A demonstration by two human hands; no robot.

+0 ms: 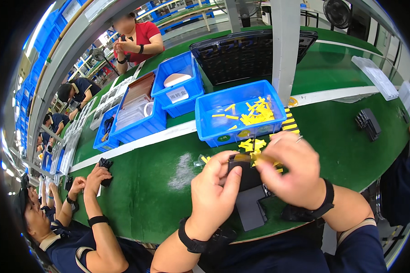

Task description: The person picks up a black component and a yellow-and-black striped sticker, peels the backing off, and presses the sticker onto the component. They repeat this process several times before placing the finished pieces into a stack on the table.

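Note:
My left hand (214, 189) grips a flat black rectangular part (250, 176) upright, its thumb across the front face. A translucent amber strip shows along the part's top edge. My right hand (294, 166), blurred by motion, is at the part's upper right corner with its fingers curled together. Whatever is between those fingertips is too smeared to name. Below the held part, a stack of flat dark grey pieces (249, 209) lies at the table's near edge. Several small yellow strips (253, 145) are scattered on the green table just beyond my hands.
A blue bin (202, 119) with yellow strips stands ahead, beside a grey post (284, 54). More blue bins (139, 128) stand left. Black parts (368, 123) lie at right. A black crate (237, 57) leans behind. A co-worker's hands (93, 179) work at left.

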